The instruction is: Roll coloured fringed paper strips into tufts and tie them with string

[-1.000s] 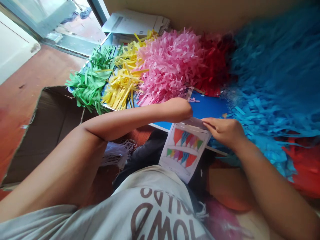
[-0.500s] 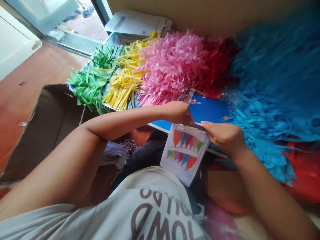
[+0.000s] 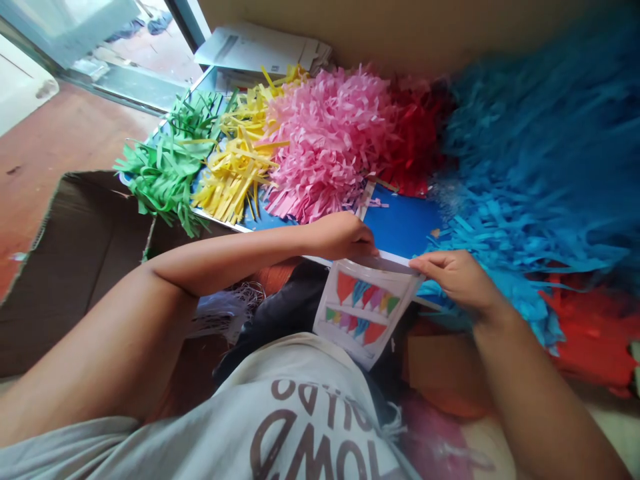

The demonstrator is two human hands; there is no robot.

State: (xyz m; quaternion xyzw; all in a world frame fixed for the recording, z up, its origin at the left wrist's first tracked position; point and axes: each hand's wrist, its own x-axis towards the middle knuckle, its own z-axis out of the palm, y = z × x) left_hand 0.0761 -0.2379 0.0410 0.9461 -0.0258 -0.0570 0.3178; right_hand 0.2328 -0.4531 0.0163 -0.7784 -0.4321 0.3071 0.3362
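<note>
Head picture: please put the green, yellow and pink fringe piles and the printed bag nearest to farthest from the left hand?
1. Printed bag: at the left hand.
2. Pink fringe pile: just beyond the hand.
3. Yellow fringe pile: left of the pink.
4. Green fringe pile: past the yellow, farthest left.

head view | head-worn | looks forward and down | shirt [image 3: 235, 420] nearest, hands [image 3: 345, 237] mid-frame, blue surface [image 3: 405, 221] beyond

Gap over tbl [image 3: 407, 223] btwn pink fringe [image 3: 330, 137] & blue fringe [image 3: 540, 227], red fringe [image 3: 417, 143] behind.
</note>
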